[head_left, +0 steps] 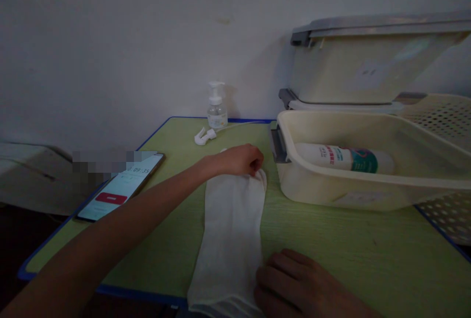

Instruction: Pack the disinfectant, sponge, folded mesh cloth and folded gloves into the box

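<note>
A white cloth (231, 220), folded into a long strip, lies lengthwise on the green tabletop, its layered near end at the table's front edge. My left hand (245, 159) reaches across to the far end, with its fingers closed in a pinch at the far right corner. Close to me, my right hand (294, 286) is at the cloth's right edge. Its fingers are curled against the fabric, and the thumb is hidden.
On the left lies a lit phone (123, 185). A pump bottle (217, 112) and a white hook-shaped plastic piece (205, 136) are near the wall. To the right, a cream bin (331, 193) holds a white and green bottle (346, 158). Lidded boxes (342, 67) are behind it.
</note>
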The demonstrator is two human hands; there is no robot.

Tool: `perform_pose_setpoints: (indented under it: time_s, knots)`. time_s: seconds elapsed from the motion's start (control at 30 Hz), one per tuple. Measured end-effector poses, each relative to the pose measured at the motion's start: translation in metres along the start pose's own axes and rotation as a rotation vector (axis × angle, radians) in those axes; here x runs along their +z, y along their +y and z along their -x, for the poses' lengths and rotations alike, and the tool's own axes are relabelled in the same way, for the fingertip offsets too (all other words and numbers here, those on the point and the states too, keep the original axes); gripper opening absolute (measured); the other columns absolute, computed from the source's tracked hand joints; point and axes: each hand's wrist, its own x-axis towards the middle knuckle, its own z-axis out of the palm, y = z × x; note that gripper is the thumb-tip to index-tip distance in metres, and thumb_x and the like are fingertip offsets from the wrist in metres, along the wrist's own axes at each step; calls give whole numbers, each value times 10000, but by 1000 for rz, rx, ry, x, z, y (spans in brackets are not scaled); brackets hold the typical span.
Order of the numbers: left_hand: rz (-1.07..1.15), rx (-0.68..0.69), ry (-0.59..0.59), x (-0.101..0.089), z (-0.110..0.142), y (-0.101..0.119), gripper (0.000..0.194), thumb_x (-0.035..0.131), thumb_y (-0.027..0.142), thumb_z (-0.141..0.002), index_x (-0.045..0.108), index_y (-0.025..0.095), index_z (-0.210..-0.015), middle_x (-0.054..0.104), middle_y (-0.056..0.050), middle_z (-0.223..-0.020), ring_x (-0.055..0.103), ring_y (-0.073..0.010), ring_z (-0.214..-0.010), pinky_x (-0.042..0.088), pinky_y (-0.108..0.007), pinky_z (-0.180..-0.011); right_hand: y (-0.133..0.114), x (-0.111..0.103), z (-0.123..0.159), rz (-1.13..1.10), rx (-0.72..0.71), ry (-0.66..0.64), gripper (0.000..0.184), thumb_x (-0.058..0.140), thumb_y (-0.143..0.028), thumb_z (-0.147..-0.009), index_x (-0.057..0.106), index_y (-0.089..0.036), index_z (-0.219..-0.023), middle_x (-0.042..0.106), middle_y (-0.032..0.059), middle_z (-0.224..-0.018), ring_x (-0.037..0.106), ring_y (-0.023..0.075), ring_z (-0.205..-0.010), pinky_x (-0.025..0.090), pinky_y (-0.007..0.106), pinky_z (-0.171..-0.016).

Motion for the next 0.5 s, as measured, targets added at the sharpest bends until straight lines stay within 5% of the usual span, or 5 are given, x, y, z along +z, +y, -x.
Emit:
perform_pose_setpoints:
  time_s: [0.5]
  knots:
    - [25,29,-43,-6,-14,15,132,571,9,-739,669,95,-759,668,-24,-741,581,-118,-655,404,-203,-586,1,0,-1,-21,8,-19,112,566,-164,-879,599,-194,-777,620,-22,-782,518,117,-688,397,241,-645]
